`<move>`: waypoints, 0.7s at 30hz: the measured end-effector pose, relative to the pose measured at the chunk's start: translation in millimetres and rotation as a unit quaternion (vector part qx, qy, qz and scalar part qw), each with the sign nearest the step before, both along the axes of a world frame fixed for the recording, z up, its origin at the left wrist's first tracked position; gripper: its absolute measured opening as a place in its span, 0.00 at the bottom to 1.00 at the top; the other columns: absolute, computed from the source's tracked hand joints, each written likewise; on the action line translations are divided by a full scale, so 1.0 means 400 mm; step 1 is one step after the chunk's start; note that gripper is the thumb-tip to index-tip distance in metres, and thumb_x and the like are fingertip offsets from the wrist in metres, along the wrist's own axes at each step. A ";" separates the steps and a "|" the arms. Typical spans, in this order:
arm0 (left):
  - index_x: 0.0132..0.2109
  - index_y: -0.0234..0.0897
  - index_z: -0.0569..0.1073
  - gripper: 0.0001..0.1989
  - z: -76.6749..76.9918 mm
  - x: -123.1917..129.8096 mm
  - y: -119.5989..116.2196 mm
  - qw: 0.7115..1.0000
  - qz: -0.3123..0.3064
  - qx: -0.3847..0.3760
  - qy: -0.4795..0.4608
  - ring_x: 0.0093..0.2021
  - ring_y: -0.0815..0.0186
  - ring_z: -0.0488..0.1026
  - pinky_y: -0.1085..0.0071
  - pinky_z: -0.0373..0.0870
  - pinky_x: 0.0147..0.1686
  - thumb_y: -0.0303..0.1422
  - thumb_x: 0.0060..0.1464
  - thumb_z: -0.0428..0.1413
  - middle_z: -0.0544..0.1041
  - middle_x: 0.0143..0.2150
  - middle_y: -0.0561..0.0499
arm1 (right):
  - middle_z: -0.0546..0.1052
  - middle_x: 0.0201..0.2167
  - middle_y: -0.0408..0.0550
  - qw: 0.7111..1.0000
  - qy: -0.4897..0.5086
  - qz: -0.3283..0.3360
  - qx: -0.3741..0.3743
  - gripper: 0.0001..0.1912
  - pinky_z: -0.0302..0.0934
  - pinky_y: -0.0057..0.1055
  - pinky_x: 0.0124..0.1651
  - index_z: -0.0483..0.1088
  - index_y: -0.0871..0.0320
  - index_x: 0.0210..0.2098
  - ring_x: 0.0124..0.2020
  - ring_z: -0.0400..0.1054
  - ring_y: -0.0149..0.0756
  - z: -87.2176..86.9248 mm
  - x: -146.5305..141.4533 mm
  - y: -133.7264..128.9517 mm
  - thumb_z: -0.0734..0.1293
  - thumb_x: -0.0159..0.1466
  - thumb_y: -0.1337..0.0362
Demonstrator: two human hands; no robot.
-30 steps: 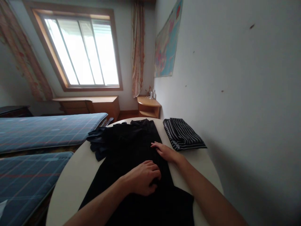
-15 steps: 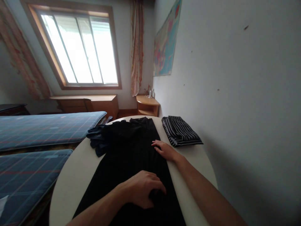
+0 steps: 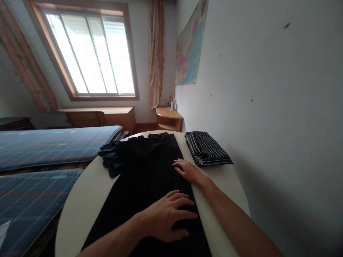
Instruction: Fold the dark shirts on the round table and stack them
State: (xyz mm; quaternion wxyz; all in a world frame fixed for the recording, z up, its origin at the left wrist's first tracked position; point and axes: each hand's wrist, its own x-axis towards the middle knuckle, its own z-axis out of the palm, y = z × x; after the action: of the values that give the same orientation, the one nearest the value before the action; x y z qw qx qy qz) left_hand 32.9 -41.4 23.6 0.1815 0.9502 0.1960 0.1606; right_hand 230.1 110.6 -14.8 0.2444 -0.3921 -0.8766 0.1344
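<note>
A black garment (image 3: pixel 144 182) lies spread lengthwise over the round white table (image 3: pixel 72 210). My left hand (image 3: pixel 170 216) is over its near part, fingers apart and holding nothing. Farther up, my right hand (image 3: pixel 187 171) rests on the garment's right edge with its fingers spread. Dark blue bunched cloth (image 3: pixel 111 159) lies at the garment's far left. Beyond my right hand is a folded black cloth with white stripes (image 3: pixel 210 148), which neither hand touches.
Two mattresses with blue plaid covers (image 3: pixel 59 146) are left of the table. A white wall (image 3: pixel 281 125) rises on the right. Behind the table stand a wooden desk (image 3: pixel 120 116) and a small corner shelf (image 3: pixel 168 113).
The fingers of my left hand have spread from a curled pose, and the hand has shifted slightly right. My right hand has stayed almost in place.
</note>
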 end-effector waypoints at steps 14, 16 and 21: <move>0.70 0.50 0.55 0.32 0.027 0.002 -0.035 0.992 -0.083 0.002 0.094 0.72 0.44 0.45 0.40 0.49 0.66 0.46 0.62 0.53 0.48 0.74 0.46 | 0.78 0.49 0.52 0.998 -0.026 -0.029 0.043 0.16 0.58 0.39 0.62 0.75 0.57 0.50 0.55 0.68 0.41 0.041 -0.030 -0.031 0.59 0.71 0.59; 0.71 0.49 0.54 0.33 0.030 -0.004 -0.038 0.990 -0.098 0.017 0.097 0.72 0.45 0.44 0.41 0.50 0.66 0.42 0.62 0.54 0.46 0.75 0.47 | 0.74 0.56 0.55 0.998 -0.033 -0.025 0.040 0.18 0.54 0.40 0.66 0.73 0.59 0.54 0.61 0.64 0.43 0.032 -0.033 -0.031 0.59 0.71 0.59; 0.72 0.50 0.51 0.27 -0.029 0.026 -0.065 0.986 -0.089 0.083 0.112 0.72 0.46 0.42 0.44 0.54 0.66 0.37 0.69 0.44 0.43 0.75 0.46 | 0.66 0.64 0.56 0.998 -0.051 -0.027 0.026 0.23 0.50 0.42 0.68 0.65 0.60 0.63 0.66 0.58 0.43 0.025 -0.037 -0.028 0.57 0.72 0.57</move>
State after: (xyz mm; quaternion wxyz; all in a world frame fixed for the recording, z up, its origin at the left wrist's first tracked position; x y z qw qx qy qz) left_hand 43.5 -67.5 11.8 0.0921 0.9876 0.1161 0.0521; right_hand 215.3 99.4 -5.0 0.2134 -0.4150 -0.8804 0.0847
